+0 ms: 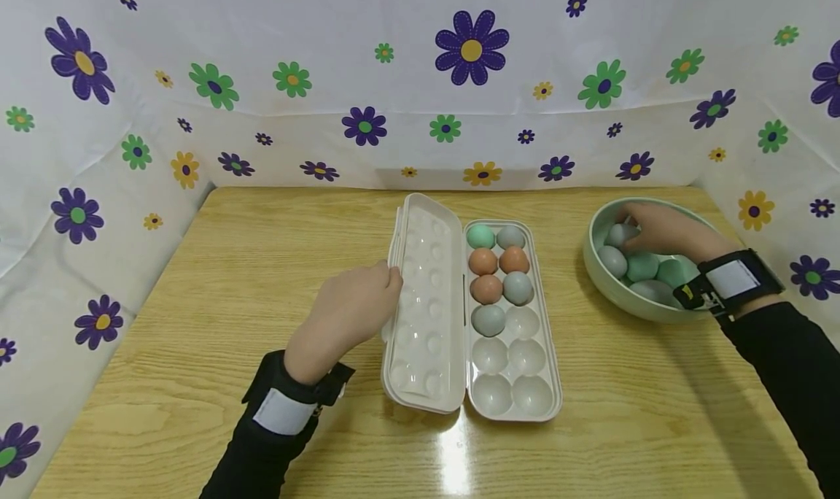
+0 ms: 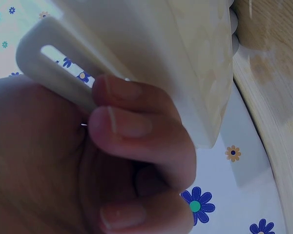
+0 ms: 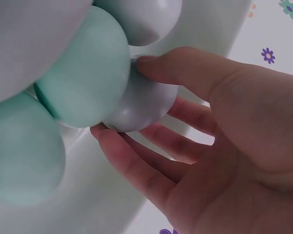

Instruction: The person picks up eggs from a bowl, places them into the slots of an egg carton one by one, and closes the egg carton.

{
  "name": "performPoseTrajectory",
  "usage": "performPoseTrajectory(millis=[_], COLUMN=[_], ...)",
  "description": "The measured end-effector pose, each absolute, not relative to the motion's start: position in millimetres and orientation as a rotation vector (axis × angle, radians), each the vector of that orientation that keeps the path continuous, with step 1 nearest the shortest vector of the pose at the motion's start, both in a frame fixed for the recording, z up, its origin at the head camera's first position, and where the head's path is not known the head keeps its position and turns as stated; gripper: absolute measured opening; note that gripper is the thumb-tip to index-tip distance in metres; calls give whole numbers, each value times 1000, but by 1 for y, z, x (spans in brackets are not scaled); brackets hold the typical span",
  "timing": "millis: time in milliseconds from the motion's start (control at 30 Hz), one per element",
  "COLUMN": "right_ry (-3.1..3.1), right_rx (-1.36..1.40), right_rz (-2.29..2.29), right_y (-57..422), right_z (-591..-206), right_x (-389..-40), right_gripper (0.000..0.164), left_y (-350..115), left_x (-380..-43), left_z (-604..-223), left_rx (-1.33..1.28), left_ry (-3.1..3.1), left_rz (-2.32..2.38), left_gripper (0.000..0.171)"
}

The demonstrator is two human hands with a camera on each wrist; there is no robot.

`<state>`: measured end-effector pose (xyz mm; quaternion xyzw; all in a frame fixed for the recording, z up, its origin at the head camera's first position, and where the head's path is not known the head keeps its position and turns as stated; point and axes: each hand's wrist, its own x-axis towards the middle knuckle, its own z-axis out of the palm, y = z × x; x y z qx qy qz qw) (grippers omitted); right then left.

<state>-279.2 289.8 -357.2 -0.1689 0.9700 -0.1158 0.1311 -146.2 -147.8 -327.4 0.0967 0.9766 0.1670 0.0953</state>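
A white plastic egg carton stands unfolded on the table. Its lid is raised on the left, and my left hand grips the lid's edge; in the left wrist view the fingers curl round its slotted handle. The far cups hold a mint egg, brown eggs and grey eggs; the nearer cups are bare. Inside the pale green bowl, my right hand holds a grey egg between thumb and fingers, beside a mint egg.
More grey eggs and mint eggs lie in the bowl at the right of the wooden table. A white flower-print cloth hangs behind the table and along both sides.
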Motion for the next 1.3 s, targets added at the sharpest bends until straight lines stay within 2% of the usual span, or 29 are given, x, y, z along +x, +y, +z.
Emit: performPoseTrajectory(millis=[300,767,1300], right_ry=[2802,2828,2875], right_rx=[-439,-435,-468], right_rz=[-341,-320,-333], right_y=[286,284,274], right_z=[-346,-341,-331], right_x=[-273,-271,-252], right_gripper=[46,44,43], left_y=[-148,-149,-149], left_x=[-145,-146,-148], left_z=[-327,-329,-328], left_rx=[288,283,293], left_ry=[2900,2891,2908], left_rz=[495,507,472], left_gripper=[41,41,41])
